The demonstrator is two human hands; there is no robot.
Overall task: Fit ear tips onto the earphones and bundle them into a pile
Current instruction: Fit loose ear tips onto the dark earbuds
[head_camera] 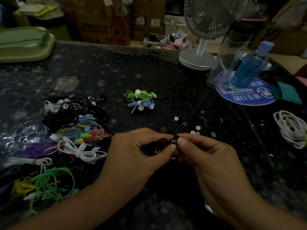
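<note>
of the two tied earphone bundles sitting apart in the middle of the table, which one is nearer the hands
The light blue bundle. It lies on the near side of the pair, toward the hands, while the green bundle sits just behind it, farther up the dark table.

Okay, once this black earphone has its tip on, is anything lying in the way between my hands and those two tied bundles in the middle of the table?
Nothing visible blocks it. Both hands pinch the black earphone, and the tabletop up to the green bundle and blue bundle is bare. The loose ear tips lie to the right, off that path.
</note>
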